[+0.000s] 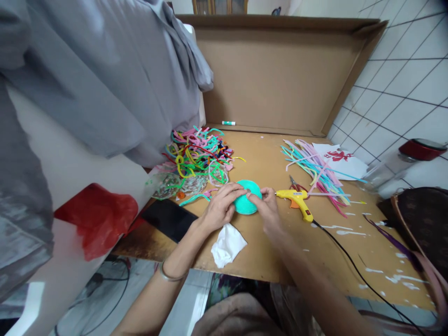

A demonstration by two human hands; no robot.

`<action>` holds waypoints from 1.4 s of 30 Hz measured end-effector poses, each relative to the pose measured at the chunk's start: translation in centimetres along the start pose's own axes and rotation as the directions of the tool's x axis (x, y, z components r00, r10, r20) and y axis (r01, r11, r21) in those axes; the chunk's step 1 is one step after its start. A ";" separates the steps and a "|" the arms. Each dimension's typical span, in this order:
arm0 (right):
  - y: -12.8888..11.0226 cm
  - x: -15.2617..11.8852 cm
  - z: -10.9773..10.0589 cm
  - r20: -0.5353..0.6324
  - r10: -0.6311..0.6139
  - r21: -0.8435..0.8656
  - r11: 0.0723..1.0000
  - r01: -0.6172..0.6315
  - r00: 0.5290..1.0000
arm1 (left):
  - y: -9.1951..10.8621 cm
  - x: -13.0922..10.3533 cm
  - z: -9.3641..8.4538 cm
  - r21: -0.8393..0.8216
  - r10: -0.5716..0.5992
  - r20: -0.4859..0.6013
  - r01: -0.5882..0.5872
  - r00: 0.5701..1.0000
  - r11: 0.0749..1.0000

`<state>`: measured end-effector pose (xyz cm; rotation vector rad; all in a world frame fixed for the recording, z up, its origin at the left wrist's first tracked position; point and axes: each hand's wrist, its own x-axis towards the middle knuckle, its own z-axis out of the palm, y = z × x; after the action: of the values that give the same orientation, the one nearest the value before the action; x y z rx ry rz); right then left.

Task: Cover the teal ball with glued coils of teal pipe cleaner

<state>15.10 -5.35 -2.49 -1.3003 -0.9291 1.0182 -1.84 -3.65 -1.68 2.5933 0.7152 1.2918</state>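
My left hand (222, 203) and right hand (269, 207) close on a turquoise, round, fuzzy-looking disc (241, 204) near the middle of a tan table (261, 154), towards its front edge. My left fingers lie across its top and my right thumb presses its face near the right rim, a two-sided hold that probably steadies it; whether it touches the tabletop I cannot tell.

A yellow plastic glue gun (293, 195) lies just beside my right hand, presumably for easy reach, its black cable (345, 261) running over the front edge. Pastel fuzzy stems (311, 161) lie bundled towards the back right corner, likely apart from the multicoloured tangle of stems (199, 151) at the left so lengths are simpler to pick out. A crumpled white tissue (228, 245) sits by the front edge, perhaps for wiping.

White smears mark the front right corner, beside a dark brown patterned bag (423, 224). An upright brown cardboard panel (280, 79) backs the table; white tiles (402, 60) line the right wall, and grey cloth (105, 84) drapes at left.
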 end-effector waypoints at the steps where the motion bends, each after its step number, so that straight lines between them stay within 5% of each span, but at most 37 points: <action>1: -0.1 0.0 -0.1 0.005 0.009 0.003 1.000 -0.009 1.000 | 0.0 0.0 -0.1 0.004 0.007 0.006 -0.007 1.000 1.000; 13: -1.9 1.1 -1.4 0.089 0.146 -0.030 0.989 -0.144 0.985 | 0.7 0.2 -0.3 0.039 0.016 0.031 -0.017 0.999 0.999; 23: -0.7 0.7 -1.0 0.039 0.051 -0.104 0.993 -0.046 0.998 | 0.9 -0.2 0.7 0.109 -0.089 0.061 0.082 0.994 0.991; 37: -0.6 0.1 -1.5 0.110 -0.220 -0.309 0.919 0.244 0.969 | 0.1 -0.2 0.1 -0.005 -0.160 0.032 0.160 0.987 0.987; 42: -0.5 -0.1 -1.5 0.105 -0.228 -0.344 0.905 0.250 0.968 | 0.1 -0.2 0.1 -0.014 -0.183 0.052 0.184 0.982 0.983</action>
<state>16.52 -5.89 -2.12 -1.4123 -1.3327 0.7212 -1.87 -3.85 -1.87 2.4678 0.9037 1.1693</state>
